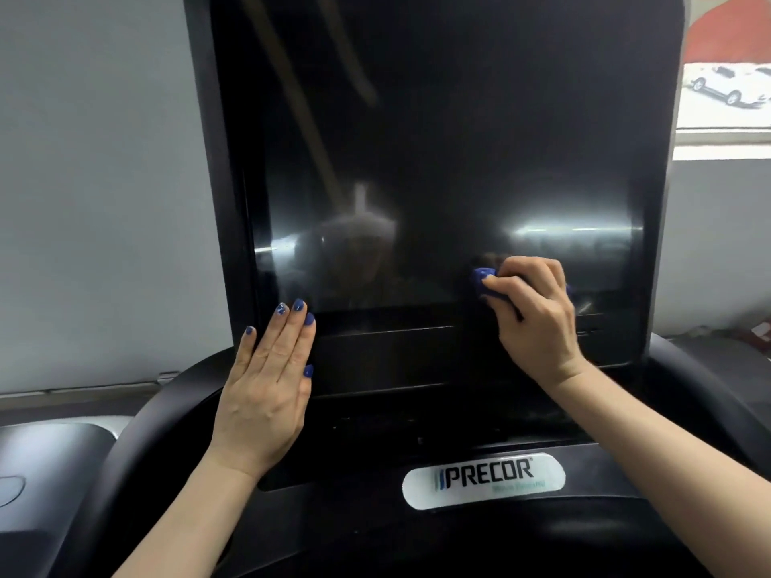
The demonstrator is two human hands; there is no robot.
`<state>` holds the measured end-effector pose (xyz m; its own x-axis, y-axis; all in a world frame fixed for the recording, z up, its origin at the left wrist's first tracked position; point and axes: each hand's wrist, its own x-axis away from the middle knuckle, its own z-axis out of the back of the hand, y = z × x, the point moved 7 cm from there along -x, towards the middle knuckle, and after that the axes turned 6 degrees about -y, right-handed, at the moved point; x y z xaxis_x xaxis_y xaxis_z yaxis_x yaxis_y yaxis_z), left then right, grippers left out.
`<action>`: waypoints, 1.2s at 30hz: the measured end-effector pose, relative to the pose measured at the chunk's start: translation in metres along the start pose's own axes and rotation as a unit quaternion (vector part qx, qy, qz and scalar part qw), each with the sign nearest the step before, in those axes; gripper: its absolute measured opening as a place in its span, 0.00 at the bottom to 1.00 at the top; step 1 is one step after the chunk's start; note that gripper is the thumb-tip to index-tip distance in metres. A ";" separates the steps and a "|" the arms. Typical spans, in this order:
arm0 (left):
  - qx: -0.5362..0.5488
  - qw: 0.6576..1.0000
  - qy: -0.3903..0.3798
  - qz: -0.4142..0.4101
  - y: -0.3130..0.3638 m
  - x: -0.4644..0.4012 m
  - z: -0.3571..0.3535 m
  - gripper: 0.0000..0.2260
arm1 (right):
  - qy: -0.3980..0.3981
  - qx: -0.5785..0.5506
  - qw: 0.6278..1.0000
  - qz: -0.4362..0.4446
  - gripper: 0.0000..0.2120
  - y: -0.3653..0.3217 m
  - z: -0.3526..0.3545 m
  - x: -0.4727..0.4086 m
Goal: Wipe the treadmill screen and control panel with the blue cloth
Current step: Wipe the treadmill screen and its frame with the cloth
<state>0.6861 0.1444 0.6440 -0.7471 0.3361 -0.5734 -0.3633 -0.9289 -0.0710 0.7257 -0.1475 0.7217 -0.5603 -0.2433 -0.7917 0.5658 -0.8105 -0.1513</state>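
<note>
— Head view: large dark screen (438, 160) upright in the middle, glossy, streaked with pale reflections low down. Black bezel all round.

— And the right hand (538, 319)?

— Low on the right part of the screen, fingers curled round the blue cloth (486, 283), bunched small. Only a little blue showing past the fingertips, on the side toward the middle of the screen. Pressed against the glass just above its lower edge.

— Left hand (271, 385)?

— Flat, fingers straight and close together, holding nothing. Laid against the lower left corner of the display, fingertips at the bottom edge of the glass, palm over the black frame below. Blue-painted nails.

— Below the screen?

— Dark control panel (384, 356), a horizontal band between the two hands, seam lines across it, detail hard to make out. Under that, a shadowed recess, then the curved black console (167, 410) wrapping round both sides. White oval badge (484, 481) reading PRECOR near the bottom, slightly right of centre, between the forearms.

— Surroundings?

— Grey wall (96, 181) to the left. Top right, part of a picture with a white car (726, 87) under a red area. Lower left, a grey and silver part of a neighbouring machine (46, 456); cannot tell what kind.

— Contact between the hands?

— None; well apart, one at each lower corner.
</note>
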 end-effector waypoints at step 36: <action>-0.005 1.000 -0.009 -0.014 -0.023 0.020 0.001 0.23 | -0.062 -0.034 0.994 0.085 0.06 -0.082 -0.053 -0.028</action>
<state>0.6788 0.1726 0.6349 -0.7472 0.3641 -0.5560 -0.3778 -0.9210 -0.0954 0.7272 -0.0465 0.7252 -0.5217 -0.4406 -0.7306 0.6953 -0.7158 -0.0649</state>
